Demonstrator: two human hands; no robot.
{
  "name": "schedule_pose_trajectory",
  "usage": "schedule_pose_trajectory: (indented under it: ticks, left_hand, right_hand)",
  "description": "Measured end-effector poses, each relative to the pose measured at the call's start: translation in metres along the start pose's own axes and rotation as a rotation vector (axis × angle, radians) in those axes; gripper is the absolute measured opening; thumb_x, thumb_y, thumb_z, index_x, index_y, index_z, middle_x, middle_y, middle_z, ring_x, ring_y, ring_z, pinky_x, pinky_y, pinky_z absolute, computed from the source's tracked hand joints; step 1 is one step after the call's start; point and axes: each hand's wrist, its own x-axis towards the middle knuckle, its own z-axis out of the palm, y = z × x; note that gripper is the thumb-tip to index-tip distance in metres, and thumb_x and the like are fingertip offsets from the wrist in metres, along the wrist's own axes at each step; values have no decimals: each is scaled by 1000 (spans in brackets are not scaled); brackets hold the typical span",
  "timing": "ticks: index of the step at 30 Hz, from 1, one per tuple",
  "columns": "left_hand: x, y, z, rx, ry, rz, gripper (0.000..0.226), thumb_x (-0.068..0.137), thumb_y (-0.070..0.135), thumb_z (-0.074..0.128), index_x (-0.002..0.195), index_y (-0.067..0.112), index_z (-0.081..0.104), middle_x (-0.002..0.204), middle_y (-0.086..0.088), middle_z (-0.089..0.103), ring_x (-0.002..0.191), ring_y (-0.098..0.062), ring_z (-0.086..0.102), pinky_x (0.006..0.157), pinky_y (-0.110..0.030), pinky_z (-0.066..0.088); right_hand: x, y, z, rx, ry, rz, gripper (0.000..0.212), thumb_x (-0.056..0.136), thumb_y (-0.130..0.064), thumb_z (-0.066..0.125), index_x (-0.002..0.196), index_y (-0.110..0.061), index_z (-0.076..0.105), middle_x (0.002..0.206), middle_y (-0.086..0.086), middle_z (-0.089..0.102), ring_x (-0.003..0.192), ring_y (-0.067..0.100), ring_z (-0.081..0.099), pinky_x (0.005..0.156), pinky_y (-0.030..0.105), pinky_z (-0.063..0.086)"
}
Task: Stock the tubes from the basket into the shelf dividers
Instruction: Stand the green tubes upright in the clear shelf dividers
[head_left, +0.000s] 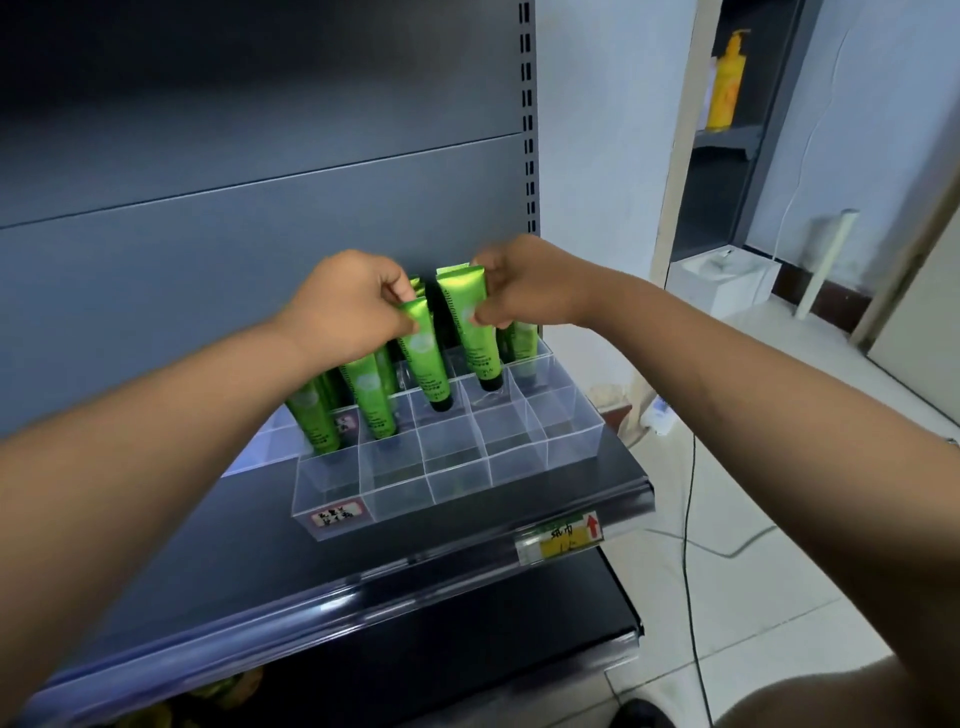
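Each hand pinched a green tube by its crimped end: left hand (348, 301), right hand (519, 288), lowering them cap-down into the clear divider tray (519, 462) (back rows filling first).

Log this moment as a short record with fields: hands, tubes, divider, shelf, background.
left hand: pinching a green tube, cap down in a middle-row cell
right hand: gripping another tube, cap down in the next cell to the right
other tubes: two stand to the left, more behind the hands
divider: clear plastic, front row holds no tubes
shelf: dark, price tag on its front edge
background: yellow pump bottle on a far shelf
basket: not in view
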Motion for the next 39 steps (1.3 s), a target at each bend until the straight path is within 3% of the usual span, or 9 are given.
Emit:
schedule_pose_trajectory:
  ticks: [2,10,14,17,23,28,32,36,39]
  left_hand:
    - [-1,0,1,27,-1,7,18,77,16,87,88,18,73,89,-4,73,84,-21,67,75,-26,48]
    - [-4,-5,6,164,-19,56,16,79,17,85,90,18,74,86,-1,71,88,-24,67,81,-33,54]
    - [-6,-8,14,178,-55,37,16,80,16,85,92,18,74,85,3,66,88,-23,66,79,-30,52]
    - [-6,-10,20,167,-61,31,16,80,17,84,90,19,72,84,4,67,84,-25,69,78,-32,55]
    - [-4,-9,28,165,-59,60,15,82,17,83,94,16,74,93,-1,70,89,-23,65,79,-32,53]
    - [-2,-9,30,212,-60,98,18,83,17,80,100,15,74,98,-4,72,93,-26,65,80,-35,54]
    - [-3,-13,31,213,-53,93,21,84,15,78,104,15,73,103,-5,72,97,-27,65,84,-38,55]
    - [-4,-16,31,209,-47,71,22,83,17,78,104,16,73,104,-5,72,98,-27,66,84,-39,55]
    - [-6,-16,29,210,-42,54,20,85,20,78,103,17,72,103,-4,71,96,-27,66,83,-38,55]
  right_hand:
    - [1,8,3,4,18,22,30,83,-17,81,84,1,57,66,10,65,48,1,58,47,13,40]
    - [4,20,30,-122,70,-6,36,77,-23,87,80,3,61,79,19,69,63,17,56,63,25,45]
    - [4,25,35,-221,50,21,39,78,-31,87,104,-5,73,79,7,70,79,21,65,76,27,51]
    - [3,28,33,-269,34,28,48,79,-32,86,119,-9,72,83,0,69,85,17,63,77,24,44]
    - [2,40,23,-326,85,25,56,82,-28,83,132,-11,64,118,5,67,115,22,59,83,19,32]
    - [1,41,24,-320,70,16,55,84,-27,80,134,-13,62,100,-2,62,95,14,54,81,20,35]
    - [0,38,27,-313,75,-23,52,84,-26,79,132,-14,64,104,-5,62,95,12,54,81,21,38]
    - [0,35,30,-321,63,-49,30,84,-26,75,113,-17,71,99,2,69,92,22,63,73,25,47]
    - [-2,31,29,-323,69,-81,30,87,-26,74,114,-15,71,95,-6,63,90,15,56,68,19,40]
